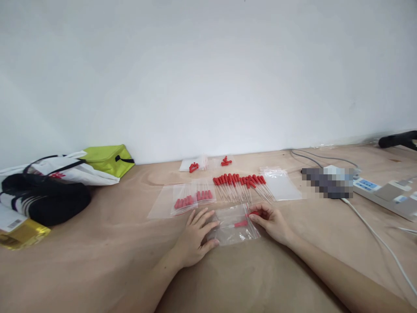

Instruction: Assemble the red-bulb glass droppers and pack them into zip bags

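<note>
A clear zip bag (228, 237) lies flat on the table in front of me, with one red-bulbed dropper (241, 224) inside it. My left hand (197, 239) rests on the bag's left side, its fingers spread. At the bag's right end, by the red zip line, my right hand (269, 221) pinches the red bulb of another dropper (255, 213); the rest of that dropper is hard to make out. Just beyond the bag, several loose droppers (233, 180) lie in a row, red bulbs away from me and thin clear stems toward me.
Filled zip bags (184, 202) lie to the left, and flat zip bags (282, 184) to the right. Two small groups of red bulbs (193, 166) lie near the wall. Bags (107, 158) stand far left; a power strip (384, 198) and white cable (374, 232) lie right.
</note>
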A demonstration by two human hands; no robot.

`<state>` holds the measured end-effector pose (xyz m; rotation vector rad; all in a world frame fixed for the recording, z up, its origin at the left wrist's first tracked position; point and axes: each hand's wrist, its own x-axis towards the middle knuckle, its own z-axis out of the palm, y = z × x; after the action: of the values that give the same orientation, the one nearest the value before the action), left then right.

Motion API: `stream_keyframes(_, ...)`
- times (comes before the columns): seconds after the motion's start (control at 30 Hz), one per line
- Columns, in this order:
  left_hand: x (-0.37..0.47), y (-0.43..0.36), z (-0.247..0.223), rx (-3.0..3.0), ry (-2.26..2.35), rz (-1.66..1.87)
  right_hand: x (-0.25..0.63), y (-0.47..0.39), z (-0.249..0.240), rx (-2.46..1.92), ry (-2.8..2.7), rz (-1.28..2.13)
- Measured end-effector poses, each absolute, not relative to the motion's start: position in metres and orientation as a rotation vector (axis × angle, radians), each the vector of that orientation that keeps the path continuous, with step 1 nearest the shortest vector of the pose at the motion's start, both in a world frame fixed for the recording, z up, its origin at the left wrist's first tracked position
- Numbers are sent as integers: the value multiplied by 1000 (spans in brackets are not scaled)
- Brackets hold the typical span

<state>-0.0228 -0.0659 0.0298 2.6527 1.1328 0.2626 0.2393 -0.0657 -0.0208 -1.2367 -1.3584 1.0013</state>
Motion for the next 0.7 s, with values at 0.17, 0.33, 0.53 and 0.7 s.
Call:
stream_keyframes(0.17,-22,-67,29,2653,1132,285,241,-65,-18,-1255,-1508,933)
stream_keyframes(0.33,-23,-67,28,2626,1132,265,251,-62,-16,-1206,-1674,829)
stream_keyframes(0.53,-22,-67,29,2631,1136,259,250,-60,-21,-1129,-1679,827)
stream_keyframes(0.7,-22,-68,30,2663,1131,198,240,-64,-21,-1101,-1687,840)
